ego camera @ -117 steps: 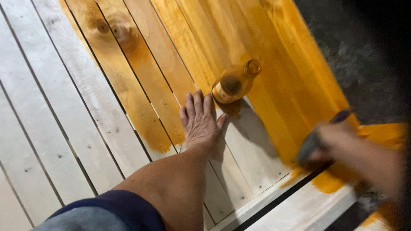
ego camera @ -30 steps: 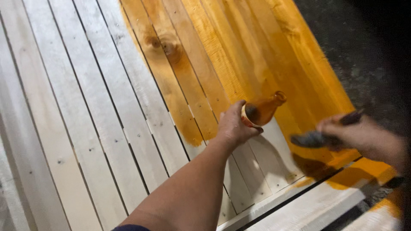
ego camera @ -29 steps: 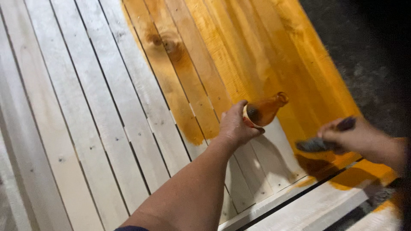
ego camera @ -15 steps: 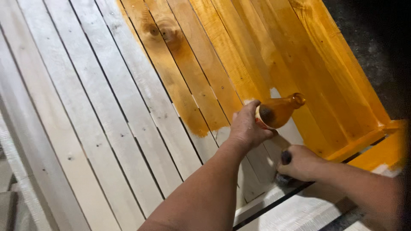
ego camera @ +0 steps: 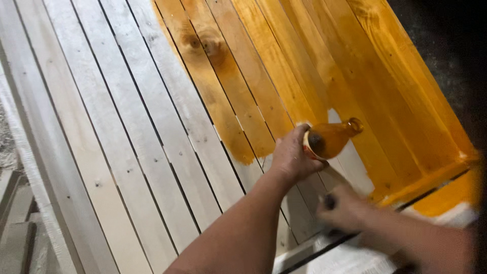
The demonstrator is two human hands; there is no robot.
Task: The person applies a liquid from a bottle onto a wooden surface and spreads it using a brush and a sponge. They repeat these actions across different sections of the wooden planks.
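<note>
**Bottle tipped over half-stained slats**

Bare pale slats (ego camera: 116,152) lie left, amber-stained ones (ego camera: 314,66) right. The left hand (ego camera: 291,160), fingers clamped round a small amber bottle (ego camera: 329,141), tilts its neck over an unstained patch. The blurred right hand (ego camera: 345,210) grips a dark handle, probably a brush, low near the edge.

Blurred right hand (ego camera: 345,210) perhaps grips something dark.

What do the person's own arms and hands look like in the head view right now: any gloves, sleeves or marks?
Both are bare. The left hand has no glove, and its forearm shows no sleeve up to the frame edge. The right hand is blurred, also ungloved, its forearm bare; a dark spot sits near its knuckles, too smeared to identify. No watch, rings or bands are visible.
</note>
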